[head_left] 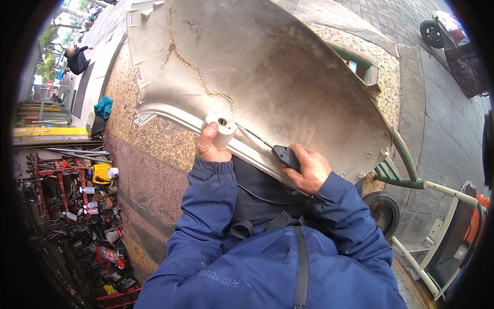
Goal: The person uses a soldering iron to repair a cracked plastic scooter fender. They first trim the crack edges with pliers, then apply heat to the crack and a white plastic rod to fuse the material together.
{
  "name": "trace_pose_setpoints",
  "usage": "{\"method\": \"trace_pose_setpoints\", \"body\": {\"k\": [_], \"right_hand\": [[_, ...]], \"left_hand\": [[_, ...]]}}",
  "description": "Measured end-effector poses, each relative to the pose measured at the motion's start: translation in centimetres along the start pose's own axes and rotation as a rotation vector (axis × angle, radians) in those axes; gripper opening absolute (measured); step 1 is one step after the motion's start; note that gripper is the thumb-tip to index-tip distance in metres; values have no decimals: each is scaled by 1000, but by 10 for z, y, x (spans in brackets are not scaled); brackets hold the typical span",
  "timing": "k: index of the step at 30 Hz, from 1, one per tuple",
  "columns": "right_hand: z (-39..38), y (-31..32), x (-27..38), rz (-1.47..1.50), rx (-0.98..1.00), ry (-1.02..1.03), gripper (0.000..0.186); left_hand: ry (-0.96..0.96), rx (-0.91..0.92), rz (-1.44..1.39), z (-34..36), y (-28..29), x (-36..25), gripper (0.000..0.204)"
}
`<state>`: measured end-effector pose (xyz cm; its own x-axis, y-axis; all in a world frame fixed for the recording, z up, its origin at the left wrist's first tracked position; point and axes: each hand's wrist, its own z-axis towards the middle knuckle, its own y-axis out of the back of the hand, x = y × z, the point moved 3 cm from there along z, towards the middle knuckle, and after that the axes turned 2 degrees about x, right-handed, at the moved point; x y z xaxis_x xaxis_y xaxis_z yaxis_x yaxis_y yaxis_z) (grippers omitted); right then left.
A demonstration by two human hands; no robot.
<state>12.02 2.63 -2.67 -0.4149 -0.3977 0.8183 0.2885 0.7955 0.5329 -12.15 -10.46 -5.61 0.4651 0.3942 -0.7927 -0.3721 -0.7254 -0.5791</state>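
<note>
A large curved, pale plastic panel lies across my lap, with a twisted beige seam of stitching or filler running over it in the upper left. My left hand is closed around a white block with a hole at the panel's lower ridge. My right hand grips a black tool, whose thin shaft reaches left toward that block. Whether its tip touches the block or the panel I cannot tell.
Tools and containers crowd the left. A teal cloth lies upper left, near a distant person. A green frame, a wheel, a pale metal frame and a wheeled cart are on the right.
</note>
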Motion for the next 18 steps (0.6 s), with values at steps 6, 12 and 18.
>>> {"method": "trace_pose_setpoints", "body": {"k": [6,12,18], "right_hand": [[4,1,6,46,-9,29,44],[9,1,9,49,45,0,37],[9,3,11,40,61,-16,37]], "left_hand": [[-37,-57,-35,-1,-3,1,47],[-3,31,-15,-2,0,1,47],[-3,10,6,-1,2,2,47]]}}
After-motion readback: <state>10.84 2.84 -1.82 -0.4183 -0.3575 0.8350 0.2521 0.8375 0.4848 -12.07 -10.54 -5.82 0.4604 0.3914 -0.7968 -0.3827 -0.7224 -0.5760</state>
